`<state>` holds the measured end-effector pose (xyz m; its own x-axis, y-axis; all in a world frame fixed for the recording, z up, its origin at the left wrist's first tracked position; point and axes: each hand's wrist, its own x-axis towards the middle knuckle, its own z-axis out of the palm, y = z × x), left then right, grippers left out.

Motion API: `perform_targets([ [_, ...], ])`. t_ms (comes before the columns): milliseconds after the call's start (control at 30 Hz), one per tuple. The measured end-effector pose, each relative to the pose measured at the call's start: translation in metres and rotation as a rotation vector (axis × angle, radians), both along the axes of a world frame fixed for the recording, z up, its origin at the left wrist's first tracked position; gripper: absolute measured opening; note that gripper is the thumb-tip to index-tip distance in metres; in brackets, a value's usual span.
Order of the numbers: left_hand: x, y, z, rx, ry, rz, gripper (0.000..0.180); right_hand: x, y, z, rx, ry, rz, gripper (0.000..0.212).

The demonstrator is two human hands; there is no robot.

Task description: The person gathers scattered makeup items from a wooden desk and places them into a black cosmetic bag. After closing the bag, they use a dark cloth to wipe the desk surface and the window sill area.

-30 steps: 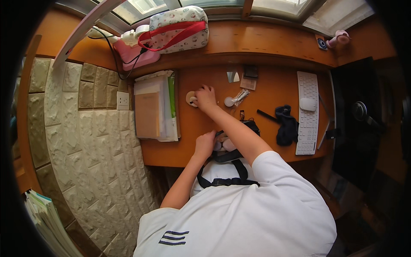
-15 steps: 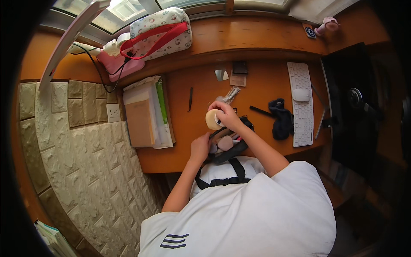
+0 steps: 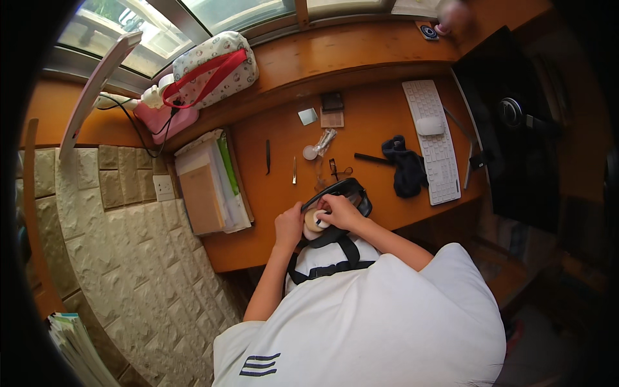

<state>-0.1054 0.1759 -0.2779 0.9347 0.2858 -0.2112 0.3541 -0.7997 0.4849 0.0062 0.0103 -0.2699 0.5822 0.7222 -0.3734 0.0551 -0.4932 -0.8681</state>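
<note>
A black zip pouch (image 3: 353,188) stands open at the near edge of the desk, close to my body. My left hand (image 3: 289,227) is closed on its left rim. My right hand (image 3: 342,212) reaches into the mouth of the pouch with fingers pinched on a round cream powder puff (image 3: 312,222), which has a white side and a dark band. Other contents of the pouch are mostly hidden under the puff and my hands.
Beyond the pouch lie a silver tweezer-like tool (image 3: 294,171), black tweezers (image 3: 268,157), a small round clear container (image 3: 309,153), a plastic-wrapped bundle (image 3: 326,139) and a small mirror (image 3: 307,116). Papers (image 3: 209,187) lie left; dark cloth (image 3: 407,169) and a keyboard (image 3: 433,142) right.
My right hand has lowered the powder puff from above the pouch into its opening. My left hand remains at the rim. The whole view has shifted and turned slightly.
</note>
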Motion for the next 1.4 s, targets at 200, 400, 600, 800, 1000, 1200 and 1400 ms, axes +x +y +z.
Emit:
perform_targets([
  [200, -0.001, -0.004, 0.003, 0.033, 0.024, 0.032, 0.017, 0.014, -0.016, -0.001, -0.092, -0.612, -0.232, 0.018],
  [400, -0.005, -0.006, -0.003, 0.032, -0.052, 0.034, 0.017, 0.03, -0.043, -0.001, -0.145, -0.23, 0.109, 0.023],
  [600, -0.004, -0.008, -0.006, 0.079, -0.06, 0.02, 0.014, 0.009, -0.035, -0.005, -0.151, -0.669, 0.053, 0.032],
  [800, -0.002, -0.007, -0.003, 0.084, -0.016, 0.043, 0.014, 0.014, -0.036, 0.032, -0.016, -0.63, -0.074, 0.025],
  [1000, 0.001, -0.002, 0.002, -0.005, 0.018, 0.02, 0.017, 0.026, -0.057, 0.009, -0.037, -0.673, 0.225, 0.014],
  [1200, -0.005, -0.005, 0.004, -0.014, 0.029, 0.033, 0.018, 0.078, -0.009, 0.043, 0.159, -0.389, -0.114, 0.012],
  [1400, 0.002, -0.003, 0.001, 0.024, 0.022, 0.038, 0.016, 0.149, 0.065, -0.03, 0.054, -0.867, 0.048, 0.034],
])
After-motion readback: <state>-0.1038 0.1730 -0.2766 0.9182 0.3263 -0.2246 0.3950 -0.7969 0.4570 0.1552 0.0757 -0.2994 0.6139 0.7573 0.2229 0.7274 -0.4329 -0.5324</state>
